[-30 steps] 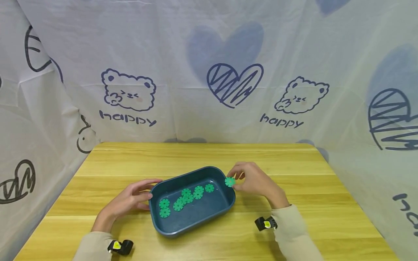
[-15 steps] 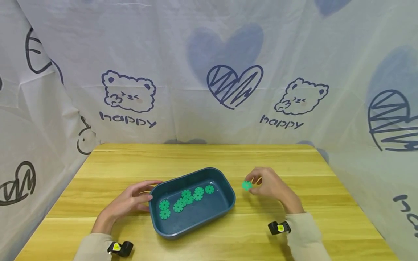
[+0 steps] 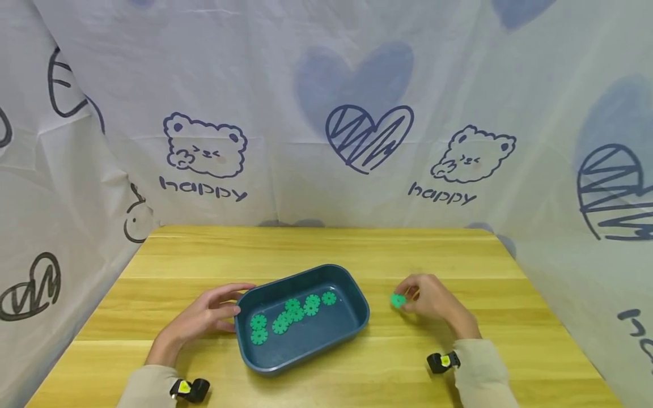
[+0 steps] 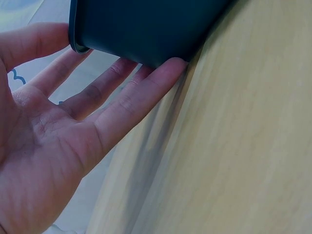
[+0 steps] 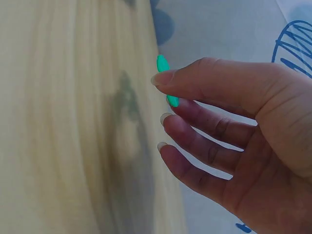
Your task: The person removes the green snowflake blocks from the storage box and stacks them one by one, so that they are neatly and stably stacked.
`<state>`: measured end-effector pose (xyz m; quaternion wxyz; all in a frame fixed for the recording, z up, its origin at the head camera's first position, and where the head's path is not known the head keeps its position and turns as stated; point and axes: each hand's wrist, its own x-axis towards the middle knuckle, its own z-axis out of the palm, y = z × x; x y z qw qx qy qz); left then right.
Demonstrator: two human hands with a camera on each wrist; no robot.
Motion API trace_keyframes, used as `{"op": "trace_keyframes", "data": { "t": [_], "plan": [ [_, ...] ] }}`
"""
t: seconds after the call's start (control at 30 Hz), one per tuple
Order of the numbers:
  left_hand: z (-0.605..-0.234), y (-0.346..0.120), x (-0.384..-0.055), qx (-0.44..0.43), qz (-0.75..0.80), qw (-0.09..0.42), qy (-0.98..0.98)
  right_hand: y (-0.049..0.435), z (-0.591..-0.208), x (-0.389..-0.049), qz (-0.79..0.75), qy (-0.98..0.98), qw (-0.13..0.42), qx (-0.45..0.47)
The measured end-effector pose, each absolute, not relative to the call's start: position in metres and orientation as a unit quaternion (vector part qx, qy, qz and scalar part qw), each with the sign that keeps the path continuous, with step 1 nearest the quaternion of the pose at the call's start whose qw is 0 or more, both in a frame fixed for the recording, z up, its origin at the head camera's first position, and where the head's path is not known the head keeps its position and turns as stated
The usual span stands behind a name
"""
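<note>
My left hand (image 3: 201, 314) rests against the left end of a dark blue plastic bin (image 3: 321, 331). The left wrist view has its thumb at the rim and its long, fairly straight fingers (image 4: 131, 100) along the outer wall. To the right of the bin, my right hand (image 3: 431, 297) pinches a green notched plastic disc (image 3: 397, 301) between thumb and forefinger. Seen edge-on in the right wrist view, the disc (image 5: 162, 63) is held above the wood, its shadow falling below, while the other fingers curl loosely. Several matching green discs (image 3: 279, 325) lie flat inside the bin, some overlapping.
The bin stands at an angle on a yellow wooden table (image 3: 408, 255). A white cloth (image 3: 285, 130) printed with hearts and bears hangs behind and at both sides. Each wrist wears a small black camera (image 3: 190, 390) on a strap.
My right hand has carried the green disc from the bin's right rim out to the right and lower over the table. My left hand and the bin stay in place.
</note>
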<state>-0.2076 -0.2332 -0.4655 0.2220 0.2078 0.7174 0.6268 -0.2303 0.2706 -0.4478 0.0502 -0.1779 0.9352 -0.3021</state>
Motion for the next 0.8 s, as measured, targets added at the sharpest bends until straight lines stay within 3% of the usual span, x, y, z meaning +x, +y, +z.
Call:
{"op": "trace_keyframes", "data": {
  "t": [0.8],
  "plan": [
    [-0.467,-0.232,-0.208,0.203,0.626,0.224,0.718,0.275,-0.464,-0.232,-0.308,0.935,0.08,-0.156]
  ]
}}
